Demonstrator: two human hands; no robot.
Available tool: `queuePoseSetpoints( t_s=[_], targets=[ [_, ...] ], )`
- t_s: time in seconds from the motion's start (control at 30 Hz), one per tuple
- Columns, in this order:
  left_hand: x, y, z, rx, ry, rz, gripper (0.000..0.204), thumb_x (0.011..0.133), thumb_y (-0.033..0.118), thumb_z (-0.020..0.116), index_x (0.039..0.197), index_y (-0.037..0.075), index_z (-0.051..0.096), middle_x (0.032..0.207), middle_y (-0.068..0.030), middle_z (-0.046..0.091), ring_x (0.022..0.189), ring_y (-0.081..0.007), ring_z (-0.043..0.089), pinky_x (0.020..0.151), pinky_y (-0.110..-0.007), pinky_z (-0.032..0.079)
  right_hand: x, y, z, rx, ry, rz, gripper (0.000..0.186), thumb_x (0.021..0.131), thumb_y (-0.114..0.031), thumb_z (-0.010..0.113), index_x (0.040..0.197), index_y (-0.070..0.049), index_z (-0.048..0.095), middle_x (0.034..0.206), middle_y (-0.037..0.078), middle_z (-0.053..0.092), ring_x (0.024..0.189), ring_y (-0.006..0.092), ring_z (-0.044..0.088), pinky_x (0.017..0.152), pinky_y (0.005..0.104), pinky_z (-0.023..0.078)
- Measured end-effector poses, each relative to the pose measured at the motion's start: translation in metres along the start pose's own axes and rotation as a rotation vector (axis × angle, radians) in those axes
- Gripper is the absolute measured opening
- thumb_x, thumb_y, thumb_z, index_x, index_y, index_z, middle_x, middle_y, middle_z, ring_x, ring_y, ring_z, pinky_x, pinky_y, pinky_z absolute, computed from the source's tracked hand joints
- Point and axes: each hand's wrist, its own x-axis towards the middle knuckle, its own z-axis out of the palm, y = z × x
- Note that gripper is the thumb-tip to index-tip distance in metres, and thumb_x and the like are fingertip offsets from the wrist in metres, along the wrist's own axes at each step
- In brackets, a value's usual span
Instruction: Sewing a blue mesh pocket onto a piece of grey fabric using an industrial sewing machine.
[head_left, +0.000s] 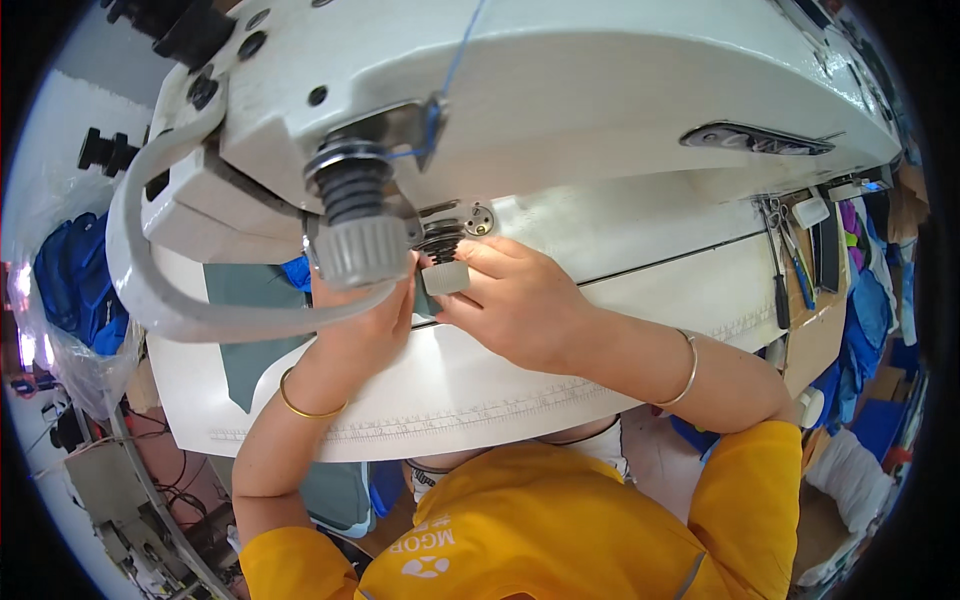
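Both hands work close together under the head of a white sewing machine (600, 110). Grey-green fabric (250, 330) lies on the white table to the left and shows again in a small strip between the hands. My right hand (525, 305) is closed, its curled fingertips pinching the fabric edge beside a small white knob (446, 278). Against the same fabric rests my left hand (365, 345), its fingers mostly hidden behind a large ribbed tension knob (362, 250) and the curved white lever (180, 310). Blue thread (462, 50) runs down to the tension parts.
A ruler scale (480, 412) is printed along the table's near edge. Scissors (790, 240) and a screwdriver (779, 285) lie on the right end. Blue cloth in a plastic bag (85, 280) sits at the left, and more blue cloth (868, 325) hangs at the right.
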Motion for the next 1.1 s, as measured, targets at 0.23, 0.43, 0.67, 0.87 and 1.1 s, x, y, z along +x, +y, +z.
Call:
queuePoseSetpoints(
  t_s=[0.23,0.43,0.67,0.87,1.1],
  targets=[
    [-0.018,-0.003,-0.009,0.137,-0.004,0.016,0.035,0.073,0.005,0.074,0.107,0.011,0.072,0.098,-0.0064,0.069,0.088,-0.0253,0.064,0.082,-0.048,0.043,0.008,-0.007,-0.001,0.027,-0.048,0.001,0.023,0.081,-0.013,0.069,0.098,0.002,0.073,0.111,0.013,0.07,0.111,0.0274,0.063,0.094,0.0365,0.052],
    [-0.007,0.0,-0.015,0.108,0.059,0.046,0.026,0.068,0.014,0.069,0.093,0.005,0.071,0.106,-0.005,0.069,0.094,-0.0233,0.061,0.083,-0.04,0.046,0.01,-0.012,-0.006,0.002,-0.17,0.013,0.014,0.084,-0.017,0.071,0.092,-0.006,0.072,0.095,0.005,0.066,0.103,0.0258,0.064,0.086,0.0385,0.053],
    [-0.003,-0.01,-0.004,0.016,0.185,0.065,0.022,0.068,0.014,0.067,0.086,0.002,0.069,0.095,-0.0067,0.068,0.099,-0.0263,0.059,0.092,-0.043,0.047,0.007,-0.009,-0.002,-0.157,-0.222,0.013,0.035,0.075,-0.02,0.082,0.108,-0.007,0.076,0.121,0.004,0.07,0.116,0.0208,0.064,0.094,0.038,0.054],
    [-0.004,-0.015,-0.009,0.059,0.157,0.122,0.016,0.068,0.015,0.065,0.08,0.004,0.066,0.093,-0.006,0.068,0.101,-0.0274,0.058,0.095,-0.042,0.046,0.014,-0.012,-0.002,-0.089,-0.181,0.057,0.041,0.074,-0.019,0.083,0.112,-0.006,0.074,0.124,0.004,0.069,0.119,0.0205,0.063,0.098,0.0373,0.051],
    [-0.003,-0.019,-0.002,0.062,0.194,0.124,0.015,0.068,0.016,0.065,0.078,0.005,0.065,0.089,-0.0043,0.066,0.099,-0.0265,0.056,0.095,-0.041,0.046,0.013,-0.008,-0.001,-0.063,-0.186,0.082,0.041,0.077,-0.019,0.082,0.115,-0.007,0.073,0.127,0.005,0.068,0.121,0.0217,0.062,0.1,0.039,0.049]
  ],
)
